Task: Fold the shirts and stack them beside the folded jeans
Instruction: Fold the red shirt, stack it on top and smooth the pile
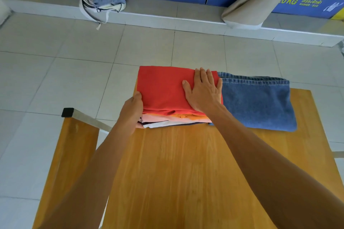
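Observation:
A stack of folded shirts point(173, 119) lies at the far edge of the wooden table point(176, 173), with a red shirt point(162, 89) on top and orange, pink, white and dark layers under it. Folded blue jeans point(256, 102) lie flat right beside the stack, on its right. My right hand point(202, 91) rests flat, fingers spread, on the red shirt's right side. My left hand point(133, 109) cups the stack's near left corner, thumb on the red shirt, fingers hidden along the side.
A second wooden surface point(74, 154) with a metal bar point(89, 119) stands to the left of the table. On the tiled ledge by the washers sits a cloth bag with clothes point(106, 0); a beige rolled pad point(256, 2) leans at the right. Tiled floor surrounds the table.

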Motion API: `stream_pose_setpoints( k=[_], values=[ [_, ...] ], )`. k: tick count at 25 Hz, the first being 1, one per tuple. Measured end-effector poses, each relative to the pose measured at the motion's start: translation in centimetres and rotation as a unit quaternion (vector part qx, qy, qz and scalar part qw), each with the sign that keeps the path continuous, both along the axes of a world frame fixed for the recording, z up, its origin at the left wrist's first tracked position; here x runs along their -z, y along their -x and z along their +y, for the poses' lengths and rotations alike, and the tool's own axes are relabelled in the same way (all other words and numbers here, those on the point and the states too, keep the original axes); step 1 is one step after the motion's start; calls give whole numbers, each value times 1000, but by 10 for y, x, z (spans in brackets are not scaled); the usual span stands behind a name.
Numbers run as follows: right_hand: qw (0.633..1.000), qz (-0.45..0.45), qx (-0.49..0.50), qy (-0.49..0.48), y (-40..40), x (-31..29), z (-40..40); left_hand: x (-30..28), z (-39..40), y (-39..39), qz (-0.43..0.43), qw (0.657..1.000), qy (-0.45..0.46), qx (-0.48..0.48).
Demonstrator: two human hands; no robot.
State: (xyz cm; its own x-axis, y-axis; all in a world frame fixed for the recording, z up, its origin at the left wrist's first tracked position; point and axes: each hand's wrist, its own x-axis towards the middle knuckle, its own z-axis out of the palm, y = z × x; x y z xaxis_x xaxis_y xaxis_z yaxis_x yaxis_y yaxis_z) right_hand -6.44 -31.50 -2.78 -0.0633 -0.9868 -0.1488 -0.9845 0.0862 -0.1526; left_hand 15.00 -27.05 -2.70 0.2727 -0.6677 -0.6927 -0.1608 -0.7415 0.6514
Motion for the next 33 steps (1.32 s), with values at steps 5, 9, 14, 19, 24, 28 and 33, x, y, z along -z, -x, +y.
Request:
stream_pose_setpoints(
  k=[5,9,14,19,24,28,33],
  values=[
    [999,-32,31,-14,-2,-4,-10,-9,-36,7,-43,998,48,27],
    [998,-33,40,-32,-2,-6,-19,-20,-53,-3,-40,996,5,74],
    [998,-49,41,-5,-1,-4,-13,-45,-82,6,-22,995,55,75],
    [996,-72,49,15,0,-1,-10,-48,-84,6,-42,990,124,44],
    [996,-73,33,39,1,1,-6,-44,-71,7,-111,976,172,73],
    [995,-83,47,40,2,2,-5,-50,-64,11,-142,957,247,60],
    [993,-100,43,50,7,1,-2,-41,-54,16,-182,937,294,45]
  ],
)
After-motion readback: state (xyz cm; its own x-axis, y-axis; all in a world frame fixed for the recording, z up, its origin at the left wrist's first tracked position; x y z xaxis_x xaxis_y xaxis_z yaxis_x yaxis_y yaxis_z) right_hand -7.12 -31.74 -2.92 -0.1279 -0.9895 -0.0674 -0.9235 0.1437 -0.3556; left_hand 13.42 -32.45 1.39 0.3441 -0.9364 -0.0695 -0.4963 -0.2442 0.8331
